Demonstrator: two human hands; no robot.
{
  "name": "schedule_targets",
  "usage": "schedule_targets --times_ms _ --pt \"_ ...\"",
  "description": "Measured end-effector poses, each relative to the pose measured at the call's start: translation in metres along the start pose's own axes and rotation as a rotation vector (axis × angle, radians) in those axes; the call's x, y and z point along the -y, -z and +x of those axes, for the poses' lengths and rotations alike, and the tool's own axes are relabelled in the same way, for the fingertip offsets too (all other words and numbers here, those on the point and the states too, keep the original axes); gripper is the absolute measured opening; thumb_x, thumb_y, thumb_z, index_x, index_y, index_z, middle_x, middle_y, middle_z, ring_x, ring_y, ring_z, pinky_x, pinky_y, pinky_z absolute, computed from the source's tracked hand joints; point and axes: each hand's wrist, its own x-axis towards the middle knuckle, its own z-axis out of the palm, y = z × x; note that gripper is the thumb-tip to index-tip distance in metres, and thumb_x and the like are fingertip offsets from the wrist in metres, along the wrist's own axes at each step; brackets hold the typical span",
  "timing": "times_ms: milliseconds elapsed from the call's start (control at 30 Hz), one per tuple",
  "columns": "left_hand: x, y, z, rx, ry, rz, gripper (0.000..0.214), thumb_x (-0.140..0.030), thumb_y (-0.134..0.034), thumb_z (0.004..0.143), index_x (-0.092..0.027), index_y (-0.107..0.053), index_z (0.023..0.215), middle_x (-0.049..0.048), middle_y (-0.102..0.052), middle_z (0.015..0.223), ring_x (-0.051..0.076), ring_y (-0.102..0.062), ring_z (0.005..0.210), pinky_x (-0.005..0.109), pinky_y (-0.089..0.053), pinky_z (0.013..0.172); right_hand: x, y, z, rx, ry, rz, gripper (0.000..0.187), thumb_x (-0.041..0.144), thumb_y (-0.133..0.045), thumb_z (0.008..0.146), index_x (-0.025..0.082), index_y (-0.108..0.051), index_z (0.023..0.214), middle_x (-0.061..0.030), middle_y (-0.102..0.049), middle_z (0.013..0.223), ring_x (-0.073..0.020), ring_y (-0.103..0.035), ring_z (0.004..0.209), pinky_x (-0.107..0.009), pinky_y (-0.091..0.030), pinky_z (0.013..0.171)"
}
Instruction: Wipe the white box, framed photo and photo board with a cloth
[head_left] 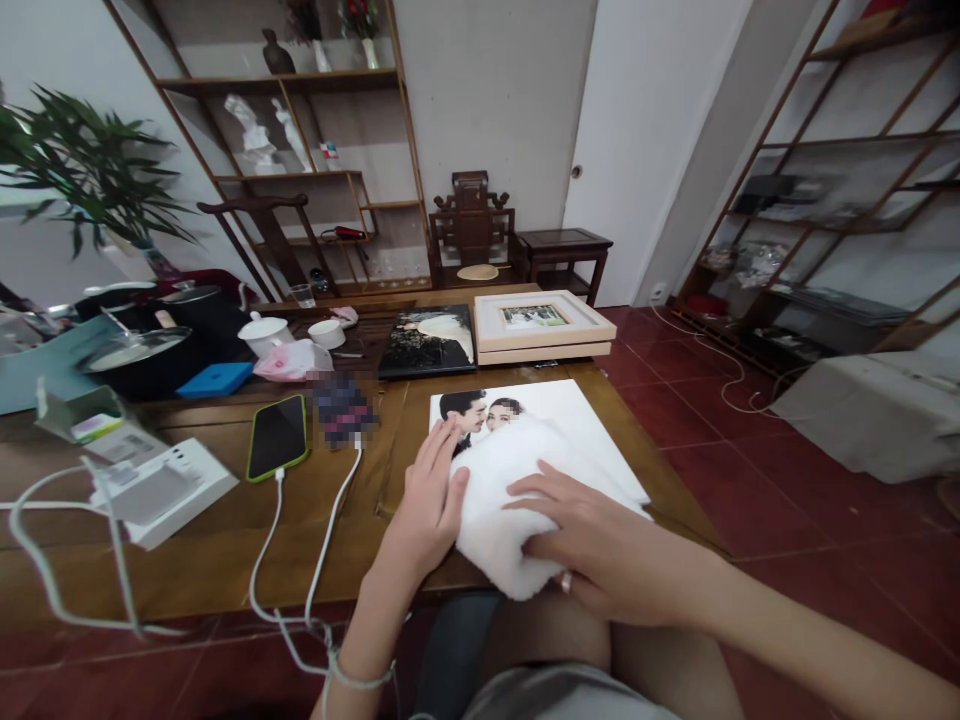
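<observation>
A white photo panel [585, 425] printed with two people lies on the wooden table right in front of me. Over its lower left part is a bunched white fluffy cloth [487, 510]. My right hand [592, 540] grips the cloth from the right, fingers bent into its folds, a ring on one finger. My left hand [431, 490] rests along the panel's left edge, its fingers stretched out and its thumb against the cloth. The cloth hides the panel's near left part.
Behind the panel lie a dark photo board [427, 342] and stacked light wooden frames [544, 325]. To the left are a phone [277, 438] in a green case, white cables [330, 545], a white box [176, 490] and a pink-and-white packet [292, 358]. A cable loops near my left wrist.
</observation>
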Motion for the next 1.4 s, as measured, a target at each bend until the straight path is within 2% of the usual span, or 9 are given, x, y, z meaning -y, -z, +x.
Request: schedule_targets --times_ms 200,333,467,600,733,967,1200,1300,1400 --pt "0.002 -0.004 0.001 0.032 0.007 0.095 0.043 -0.033 -0.032 0.094 -0.017 -0.040 0.134 0.0129 -0.042 0.142 0.024 -0.035 0.133 0.047 -0.032 0.105 -0.021 0.008 -0.020 -0.077 -0.281 0.010 0.032 0.004 -0.046 0.067 0.018 -0.062 0.090 -0.0120 -0.056 0.107 -0.0259 -0.048 0.105 -0.039 -0.039 0.091" --pt "0.003 -0.003 0.002 0.046 -0.012 0.123 0.039 -0.029 -0.034 0.094 -0.014 -0.048 0.127 0.0139 -0.049 0.137 0.024 -0.039 0.130 0.047 -0.035 0.102 -0.050 0.016 0.000 -0.120 -0.432 -0.072 0.038 0.006 -0.042 0.072 0.016 -0.060 0.104 -0.0116 -0.058 0.099 -0.0244 -0.053 0.090 -0.034 -0.040 0.080" --pt "0.003 -0.003 0.003 0.044 -0.006 0.130 0.038 -0.029 -0.035 0.093 -0.015 -0.049 0.126 0.0136 -0.050 0.136 0.024 -0.039 0.130 0.047 -0.034 0.103 -0.068 0.024 0.051 -0.100 -0.364 -0.104 0.036 0.005 -0.040 0.074 0.015 -0.062 0.101 -0.0108 -0.063 0.092 -0.0234 -0.055 0.086 -0.030 -0.037 0.074" --pt "0.001 -0.003 0.003 0.031 -0.010 0.135 0.037 -0.028 -0.037 0.093 -0.013 -0.052 0.123 0.0152 -0.052 0.133 0.025 -0.043 0.127 0.048 -0.036 0.101 -0.060 0.021 0.103 -0.073 -0.261 -0.099 0.028 0.010 -0.043 0.077 0.016 -0.064 0.095 -0.0101 -0.065 0.091 -0.0227 -0.056 0.085 -0.028 -0.037 0.070" --pt "0.000 -0.002 0.004 0.031 -0.015 0.140 0.033 -0.026 -0.037 0.092 -0.012 -0.056 0.116 0.0158 -0.057 0.126 0.026 -0.047 0.123 0.047 -0.039 0.098 -0.051 0.012 0.121 -0.083 -0.219 -0.106 0.030 0.012 -0.045 0.077 0.019 -0.063 0.099 -0.0102 -0.062 0.098 -0.0237 -0.054 0.089 -0.029 -0.038 0.070" --pt "0.001 -0.003 0.004 0.030 -0.015 0.103 0.035 -0.025 -0.037 0.092 -0.015 -0.053 0.123 0.0143 -0.052 0.134 0.024 -0.042 0.129 0.048 -0.036 0.102 -0.081 0.011 0.065 -0.129 -0.352 -0.120 0.039 0.010 -0.043 0.077 0.018 -0.059 0.112 -0.0111 -0.057 0.100 -0.0232 -0.052 0.091 -0.031 -0.038 0.078" --pt "0.001 -0.002 0.004 0.020 -0.004 0.078 0.035 -0.024 -0.038 0.092 -0.017 -0.053 0.122 0.0135 -0.051 0.135 0.024 -0.041 0.130 0.050 -0.035 0.103 -0.121 0.023 0.012 -0.165 -0.496 -0.162 0.039 0.007 -0.042 0.076 0.013 -0.060 0.110 -0.0116 -0.055 0.091 -0.0252 -0.052 0.085 -0.036 -0.039 0.079" --pt "0.002 -0.002 0.004 0.018 -0.005 0.066 0.036 -0.025 -0.037 0.092 -0.015 -0.053 0.123 0.0142 -0.051 0.135 0.024 -0.041 0.130 0.050 -0.035 0.104 -0.110 0.020 -0.002 -0.153 -0.479 -0.156 0.041 0.005 -0.043 0.073 0.013 -0.060 0.108 -0.0120 -0.053 0.095 -0.0254 -0.052 0.091 -0.037 -0.039 0.084" --pt "0.003 -0.002 0.005 0.016 -0.005 0.058 0.035 -0.025 -0.038 0.092 -0.015 -0.054 0.122 0.0147 -0.052 0.134 0.025 -0.042 0.129 0.049 -0.035 0.104 -0.079 0.013 -0.019 -0.142 -0.419 -0.131 0.038 0.003 -0.043 0.071 0.013 -0.061 0.103 -0.0148 -0.051 0.109 -0.0265 -0.049 0.104 -0.039 -0.038 0.092"
